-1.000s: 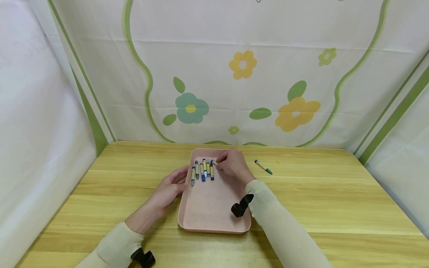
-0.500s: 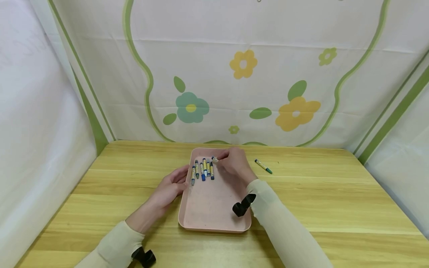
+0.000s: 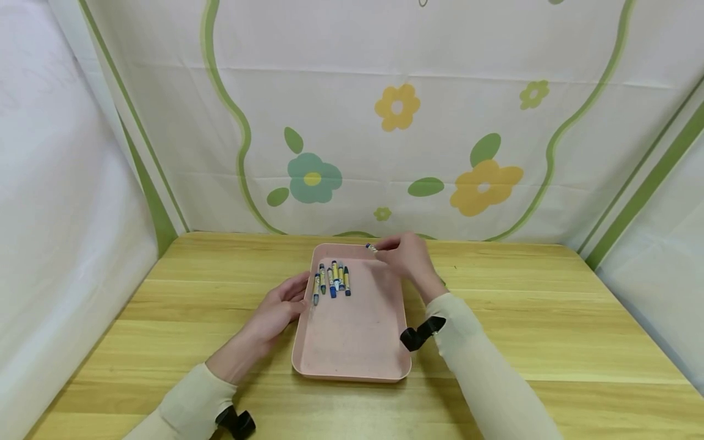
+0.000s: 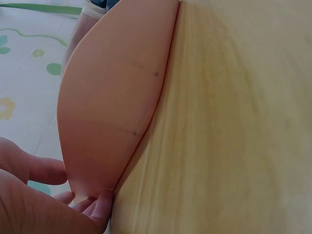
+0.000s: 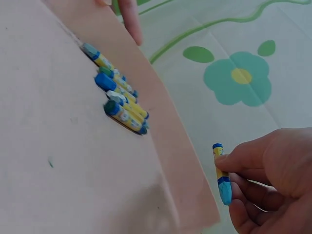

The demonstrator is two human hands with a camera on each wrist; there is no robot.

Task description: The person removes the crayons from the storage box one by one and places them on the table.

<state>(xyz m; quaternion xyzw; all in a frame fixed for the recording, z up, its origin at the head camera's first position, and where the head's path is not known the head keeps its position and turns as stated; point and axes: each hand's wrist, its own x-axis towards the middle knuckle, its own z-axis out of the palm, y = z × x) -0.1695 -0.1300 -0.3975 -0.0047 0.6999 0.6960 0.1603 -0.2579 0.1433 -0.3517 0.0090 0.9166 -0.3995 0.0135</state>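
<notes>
In the head view my right hand [image 3: 409,256] is above the tray's far right corner, pinching a crayon [image 3: 371,248] between thumb and fingers. The right wrist view shows this crayon [image 5: 221,163] has a yellow wrapper and a light blue tip. My left hand [image 3: 280,308] rests at the left wall of the pink tray [image 3: 357,374], its fingers fairly straight. In the left wrist view those fingers [image 4: 101,207] touch the tray's outer wall [image 4: 112,97]. Several crayons [image 3: 332,281] lie side by side inside the tray, along its left wall.
The tray stands on a wooden table [image 3: 522,342]. On the table, a sliver of a green-tipped crayon [image 3: 443,283] peeks out behind the right wrist. A white cloth backdrop [image 3: 352,122] with printed flowers hangs behind the table.
My right hand has lifted its crayon away from the row, up and to the right, to the tray's far corner. The right wrist now covers most of the table crayon. My left hand stays still.
</notes>
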